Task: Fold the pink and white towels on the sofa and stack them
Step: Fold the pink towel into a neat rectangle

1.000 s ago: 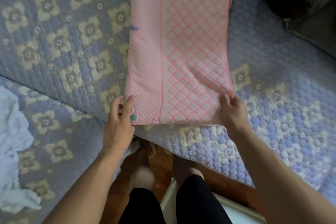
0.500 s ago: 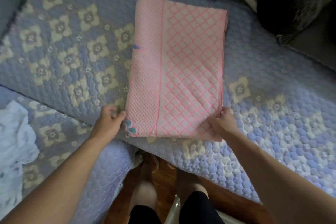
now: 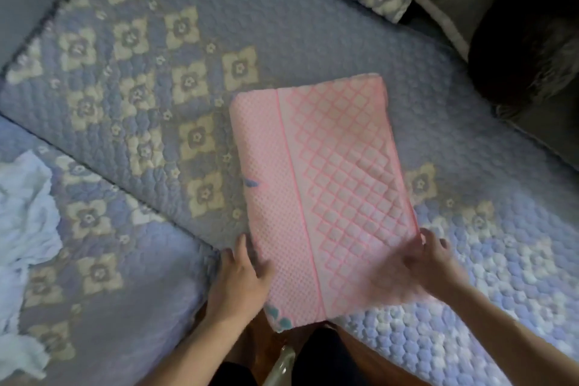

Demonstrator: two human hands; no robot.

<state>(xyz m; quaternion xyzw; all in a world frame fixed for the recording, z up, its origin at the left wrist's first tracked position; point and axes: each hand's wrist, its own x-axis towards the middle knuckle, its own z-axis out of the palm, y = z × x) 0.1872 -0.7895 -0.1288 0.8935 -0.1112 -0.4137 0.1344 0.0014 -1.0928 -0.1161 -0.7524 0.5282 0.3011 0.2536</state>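
On the sofa [image 3: 313,25], two hands work on the pink towel [image 3: 322,191].

Half a second back, the pink towel was a long strip lying flat, with both hands at its near corners. Now it looks shorter, and its near end hangs a bit past the sofa's front edge, toward the person. It sits more to the right too, but the head moved, so some of that is just the view. The left hand [image 3: 241,279] lies at the towel's near left edge, and the edge hides its thumb, so I think it grips there. The right hand [image 3: 429,263] is at the near right corner, but it is blurry, so I cannot tell how its fingers are set. I think one more fold comes next. The white towel [image 3: 22,229] lies crumpled far off to the left, not yet folded, so the job is not half done.
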